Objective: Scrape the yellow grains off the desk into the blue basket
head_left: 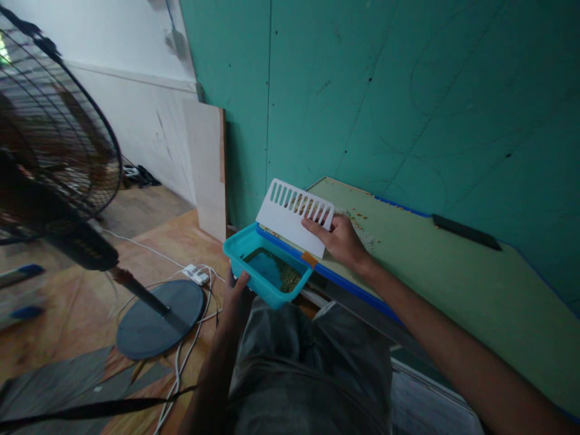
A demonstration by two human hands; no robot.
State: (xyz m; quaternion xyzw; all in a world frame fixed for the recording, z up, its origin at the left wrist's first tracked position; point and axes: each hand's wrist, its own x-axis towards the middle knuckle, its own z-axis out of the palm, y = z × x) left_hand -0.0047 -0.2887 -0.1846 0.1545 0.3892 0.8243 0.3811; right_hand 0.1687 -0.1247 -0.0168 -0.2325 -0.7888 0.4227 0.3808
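Observation:
My left hand (238, 291) grips the near left side of a turquoise plastic basin (263, 292), thumb on the outer wall. Inside the basin, small greenish-yellow beans (290, 278) lie toward its right side. The basin is held against the blue-edged front of a green-topped table (435, 284). In my right hand (343, 243) is a white panel with a row of slots (285, 219), tilted above the table's left end beside the basin. Yellowish grains show through several slots. More loose grains (357, 216) and pale bits lie on the tabletop behind my right hand.
A pedestal fan (84, 241) stands at the left on a round base. A white power strip (196, 274) and loose cables lie on the floor. The green wall (362, 90) rises behind the table, where a black bar (466, 232) lies along the back edge.

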